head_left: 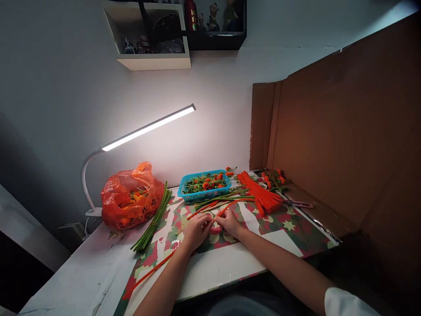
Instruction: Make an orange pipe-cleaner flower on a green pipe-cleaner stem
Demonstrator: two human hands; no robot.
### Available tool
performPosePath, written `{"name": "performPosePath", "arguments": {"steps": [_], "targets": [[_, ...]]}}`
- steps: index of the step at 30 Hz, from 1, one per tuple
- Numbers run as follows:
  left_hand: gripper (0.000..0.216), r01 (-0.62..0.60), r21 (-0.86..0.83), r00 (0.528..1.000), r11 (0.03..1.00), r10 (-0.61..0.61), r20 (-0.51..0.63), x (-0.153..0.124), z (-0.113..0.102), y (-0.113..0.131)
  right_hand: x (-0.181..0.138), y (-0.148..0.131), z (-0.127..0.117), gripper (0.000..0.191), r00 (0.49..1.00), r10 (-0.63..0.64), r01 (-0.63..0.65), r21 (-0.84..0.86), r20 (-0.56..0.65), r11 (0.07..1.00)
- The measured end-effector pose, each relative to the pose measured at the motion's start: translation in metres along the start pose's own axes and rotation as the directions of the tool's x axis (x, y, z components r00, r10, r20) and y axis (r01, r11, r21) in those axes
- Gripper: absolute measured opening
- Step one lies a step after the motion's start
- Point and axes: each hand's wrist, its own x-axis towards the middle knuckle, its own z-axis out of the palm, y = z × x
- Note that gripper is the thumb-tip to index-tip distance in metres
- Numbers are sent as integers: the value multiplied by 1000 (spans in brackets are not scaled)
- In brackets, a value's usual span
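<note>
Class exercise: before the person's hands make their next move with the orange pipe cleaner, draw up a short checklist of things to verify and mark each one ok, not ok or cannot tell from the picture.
1. Both hands on the work: left hand and right hand meet at the orange pipe cleaner. Ok.
2. Firm pinch on it: the fingertips are too small to judge. Cannot tell.
3. Spare orange stems in reach: orange bundle lies just right of the hands. Ok.
4. Green stems to hand: green bundle lies left, more beyond the hands. Ok.
5. Light on the work: desk lamp is lit. Ok.
6. Scissors clear of the hands: apart, at the right. Ok.
</note>
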Motion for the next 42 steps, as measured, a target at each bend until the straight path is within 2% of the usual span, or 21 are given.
{"name": "performPosePath", "arguments": {"steps": [11,20,30,42], "targets": [[21,-33,50,999,998,33,-5,0,-1,1,1,3,-1,14,1000,-1,1,-9,19,1000],[25,35,36,999,999,-34,-38,1,-4,3,-5,-9,0,21,999,33,-36,54,42,998],[26,14,27,1000,1000,-14,-16,1,-3,3,-5,-6,-1,17,998,44,-47,84,45,995],[25,48,16,998,999,-48,-28,1,-4,3,-4,-6,0,20,998,16,-20,85,59,996]]}}
